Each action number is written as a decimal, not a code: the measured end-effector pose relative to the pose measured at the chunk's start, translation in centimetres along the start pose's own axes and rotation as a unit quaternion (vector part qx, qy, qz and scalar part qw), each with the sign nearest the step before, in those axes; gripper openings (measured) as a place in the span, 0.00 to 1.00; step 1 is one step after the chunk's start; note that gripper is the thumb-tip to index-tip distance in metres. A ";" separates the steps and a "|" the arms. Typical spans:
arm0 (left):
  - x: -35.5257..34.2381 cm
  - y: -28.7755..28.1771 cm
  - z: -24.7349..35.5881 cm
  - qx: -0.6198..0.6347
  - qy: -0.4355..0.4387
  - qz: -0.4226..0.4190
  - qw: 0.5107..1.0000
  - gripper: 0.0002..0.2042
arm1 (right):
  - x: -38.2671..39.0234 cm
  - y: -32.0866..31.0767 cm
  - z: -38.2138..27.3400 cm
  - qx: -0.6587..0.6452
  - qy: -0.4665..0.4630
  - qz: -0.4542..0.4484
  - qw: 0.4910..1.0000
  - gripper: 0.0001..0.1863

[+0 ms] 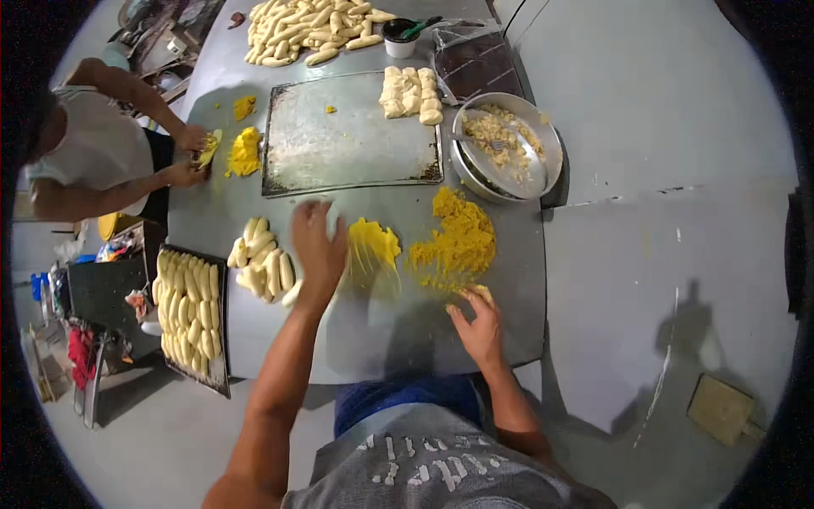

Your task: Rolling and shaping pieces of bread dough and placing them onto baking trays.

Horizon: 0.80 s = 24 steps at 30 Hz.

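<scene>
My left hand is raised over the steel table, fingers apart and slightly blurred, nothing visible in it. It is between a heap of pale, finger-shaped dough rolls and a smeared yellow paste. My right hand is open at the lower edge of a crumbly, deeper yellow pile, fingertips dusted with yellow. Beyond my hands lies a metal baking tray with pale dough lumps at its right end.
A co-worker's hands work yellow filling at the left edge. A full tray of rolls sticks out below. A roll pile, a cup, a dark slab and a bowl of crumbly mix occupy the far and right table.
</scene>
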State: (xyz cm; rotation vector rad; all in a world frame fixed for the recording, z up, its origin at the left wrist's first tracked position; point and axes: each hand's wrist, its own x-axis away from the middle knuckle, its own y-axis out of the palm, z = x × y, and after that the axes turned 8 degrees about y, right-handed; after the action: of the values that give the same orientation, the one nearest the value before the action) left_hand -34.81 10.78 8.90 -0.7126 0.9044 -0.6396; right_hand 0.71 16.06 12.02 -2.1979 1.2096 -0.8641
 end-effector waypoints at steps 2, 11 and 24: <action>-8.0 6.9 -0.4 0.042 0.065 0.007 0.997 0.21 | 0.8 1.9 -1.4 -0.014 0.065 0.012 0.998 0.23; -25.5 22.1 -11.0 0.200 0.063 -0.051 0.976 0.13 | -0.9 11.4 -10.6 0.033 0.104 -0.017 0.994 0.25; 6.4 -4.3 -11.0 0.594 -0.456 -0.251 0.613 0.17 | 1.7 22.1 -5.5 0.358 -0.130 0.095 0.920 0.38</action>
State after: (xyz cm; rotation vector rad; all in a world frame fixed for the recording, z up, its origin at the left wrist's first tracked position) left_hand -42.11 0.38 4.47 0.0555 -0.7785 -1.0299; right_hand -14.95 3.16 1.53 -1.5118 0.7858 -0.7467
